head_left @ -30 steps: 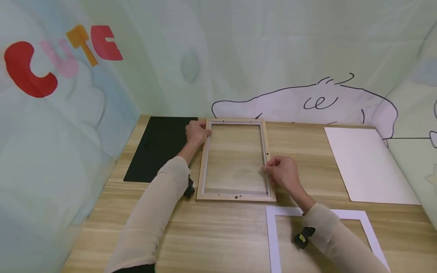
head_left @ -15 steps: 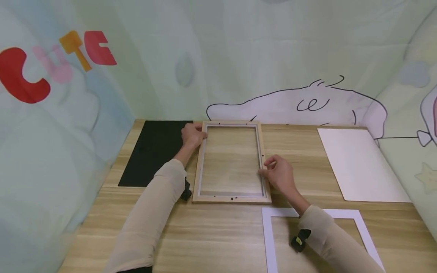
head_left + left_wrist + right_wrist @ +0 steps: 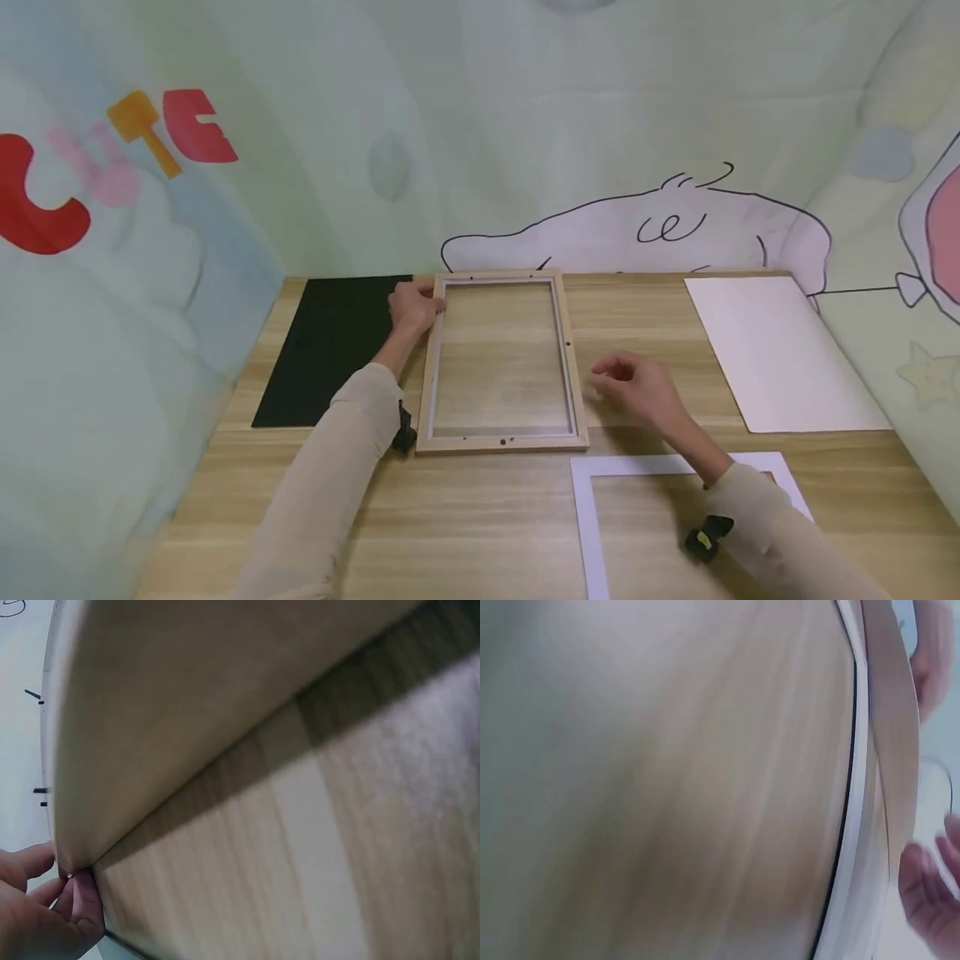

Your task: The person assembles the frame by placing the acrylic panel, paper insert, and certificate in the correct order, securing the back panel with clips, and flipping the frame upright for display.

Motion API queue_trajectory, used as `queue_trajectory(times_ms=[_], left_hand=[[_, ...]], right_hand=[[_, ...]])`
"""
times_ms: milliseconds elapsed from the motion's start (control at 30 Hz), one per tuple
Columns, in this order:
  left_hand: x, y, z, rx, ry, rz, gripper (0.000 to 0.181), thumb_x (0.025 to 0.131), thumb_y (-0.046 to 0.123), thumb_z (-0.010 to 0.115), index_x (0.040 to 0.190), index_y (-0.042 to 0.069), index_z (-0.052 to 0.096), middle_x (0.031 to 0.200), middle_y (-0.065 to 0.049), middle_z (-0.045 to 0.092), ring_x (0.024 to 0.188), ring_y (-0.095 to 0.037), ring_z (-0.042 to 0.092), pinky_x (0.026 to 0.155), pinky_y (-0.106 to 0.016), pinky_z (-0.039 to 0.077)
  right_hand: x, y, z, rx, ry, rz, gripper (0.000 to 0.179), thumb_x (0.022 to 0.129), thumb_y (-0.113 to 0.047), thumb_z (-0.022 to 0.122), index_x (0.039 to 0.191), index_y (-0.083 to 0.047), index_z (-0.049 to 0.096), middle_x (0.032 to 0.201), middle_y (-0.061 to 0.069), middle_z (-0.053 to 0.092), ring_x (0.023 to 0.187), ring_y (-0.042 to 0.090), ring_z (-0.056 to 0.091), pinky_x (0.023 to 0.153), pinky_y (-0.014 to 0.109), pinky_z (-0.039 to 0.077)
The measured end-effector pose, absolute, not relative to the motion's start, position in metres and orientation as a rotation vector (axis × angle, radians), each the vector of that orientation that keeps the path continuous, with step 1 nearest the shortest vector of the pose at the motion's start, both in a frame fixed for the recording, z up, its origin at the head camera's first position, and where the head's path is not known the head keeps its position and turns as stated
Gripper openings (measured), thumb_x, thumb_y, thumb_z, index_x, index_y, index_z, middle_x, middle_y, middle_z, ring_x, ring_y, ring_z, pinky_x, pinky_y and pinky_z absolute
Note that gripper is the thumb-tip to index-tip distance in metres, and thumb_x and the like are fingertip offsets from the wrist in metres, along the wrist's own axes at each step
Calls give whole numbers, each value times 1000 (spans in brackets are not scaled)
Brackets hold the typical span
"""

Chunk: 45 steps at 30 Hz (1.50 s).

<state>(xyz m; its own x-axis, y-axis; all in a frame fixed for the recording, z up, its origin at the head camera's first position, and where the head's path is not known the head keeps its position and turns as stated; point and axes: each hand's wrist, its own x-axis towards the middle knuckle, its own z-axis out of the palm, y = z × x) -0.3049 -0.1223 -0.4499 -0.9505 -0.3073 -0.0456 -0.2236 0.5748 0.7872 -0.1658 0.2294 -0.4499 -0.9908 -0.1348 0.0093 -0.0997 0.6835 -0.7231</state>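
A light wooden picture frame (image 3: 472, 444) lies on the table at the back middle, a pale lip running round its inside edge. My left hand (image 3: 412, 307) grips the frame's left side near the far corner, thumb over the inner edge. In the left wrist view the fingers of that hand (image 3: 37, 907) pinch the far end of the frame's side (image 3: 165, 712). To the right of the frame and apart from it hovers my right hand (image 3: 641, 387), fingers loosely bent, nothing visible in them. The right wrist view is blurred, with the right hand (image 3: 934, 900) at its edge.
A black board (image 3: 322, 358) lies left of the frame, partly behind the left hand. At the right lies a white sheet (image 3: 787, 354). A white mat with a cut-out window (image 3: 592, 533) lies in front, under the right forearm. A printed curtain (image 3: 480, 125) hangs behind the table.
My right hand has let go of the frame's right side and drawn away to the right. The left hand keeps its grip. The head view has shifted slightly.
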Motion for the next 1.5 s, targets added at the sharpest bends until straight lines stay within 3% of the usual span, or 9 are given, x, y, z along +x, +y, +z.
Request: queue_trajectory(times_ms=[200, 400, 600, 767, 933, 1200, 1400, 1500], left_hand=[[-300, -128, -454, 470, -2681, -1325, 30, 78, 14, 73, 108, 18, 71, 95, -4, 69, 87, -18, 59, 74, -33, 50], [-301, -131, -454, 408, -2666, -1319, 30, 78, 12, 72, 107, 15, 71, 95, -6, 70, 88, -20, 60, 75, -34, 50], [-299, -133, -454, 445, -2670, -1325, 31, 78, 13, 72, 109, 15, 71, 97, -6, 70, 89, -20, 60, 75, -34, 50], [-299, -132, -454, 447, -2671, -1345, 31, 79, 13, 72, 110, 15, 70, 99, -6, 69, 90, -20, 60, 76, -34, 50], [-301, -130, -455, 431, -2676, -1334, 31, 79, 15, 73, 110, 16, 71, 99, -6, 69, 92, -21, 60, 78, -35, 50], [-304, -126, -457, 405, -2674, -1335, 33, 78, 16, 73, 111, 17, 70, 98, -6, 69, 94, -22, 59, 79, -36, 49], [-306, -125, -458, 400, -2686, -1339, 34, 79, 16, 73, 112, 18, 70, 100, -7, 69, 96, -23, 59, 80, -36, 48], [-306, -124, -458, 399, -2685, -1341, 34, 78, 16, 73, 112, 18, 70, 100, -7, 69, 95, -23, 59, 80, -36, 49]], right_hand=[[-143, 287, -450, -580, 2891, -933, 15, 76, -19, 77, 89, -21, 70, 79, -10, 65, 72, 4, 57, 65, 22, 49], [-116, 334, -451, -642, 2910, -668, 31, 67, -22, 82, 95, -24, 68, 87, -12, 60, 79, 5, 55, 68, 23, 47], [-102, 349, -454, -748, 2891, -626, 42, 61, -32, 85, 97, -27, 65, 87, -12, 53, 81, 5, 49, 70, 24, 43], [-99, 348, -457, -855, 2949, -561, 40, 57, -21, 86, 89, -28, 64, 82, -14, 50, 79, 5, 45, 70, 25, 40], [-97, 349, -458, -824, 2953, -516, 36, 57, -19, 86, 77, -32, 59, 79, -16, 48, 80, 5, 42, 70, 26, 36], [-96, 353, -454, -717, 2834, -591, 36, 62, -21, 83, 76, -30, 51, 73, -19, 49, 73, 3, 42, 64, 22, 32], [-94, 364, -452, -704, 2535, -907, 24, 71, -22, 78, 88, -23, 61, 78, -10, 62, 69, 1, 51, 61, 19, 41], [-96, 371, -443, -738, 2400, -1063, 14, 76, -21, 74, 88, -18, 67, 72, -4, 62, 65, -1, 52, 56, 20, 43]])
